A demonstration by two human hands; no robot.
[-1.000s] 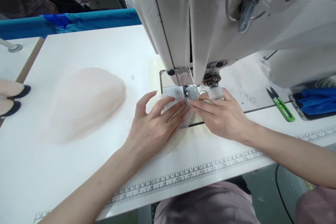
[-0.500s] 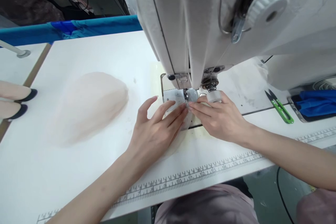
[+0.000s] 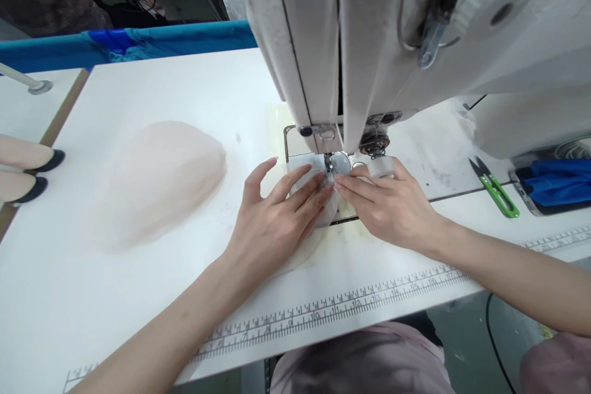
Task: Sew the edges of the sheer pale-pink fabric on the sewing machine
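Note:
A piece of thin, see-through white fabric [image 3: 329,214] lies under the presser foot [image 3: 328,162] of a white sewing machine [image 3: 309,43]. My left hand [image 3: 279,215] rests flat on this fabric, left of the foot, with its thumb and fingers spread. Just right of the foot, my right hand [image 3: 392,209] has its fingers pressed together, thumb and fingertips at the fabric's edge. The fingertips of both hands almost meet in front of the needle. Part of the fabric is hidden under my left hand.
A pile of sheer pale fabric [image 3: 161,184] lies at left. Green thread snips [image 3: 496,188], a phone [image 3: 526,191] and blue cloth [image 3: 563,181] lie at right. A printed ruler [image 3: 314,315] runs along the table's front edge. Two beige, black-tipped objects [image 3: 28,169] stick in from the left.
The sheer fabric has shifted slightly under the foot, and more of it shows between my hands. My left fingers have slid a little toward the needle. The camera view has moved slightly.

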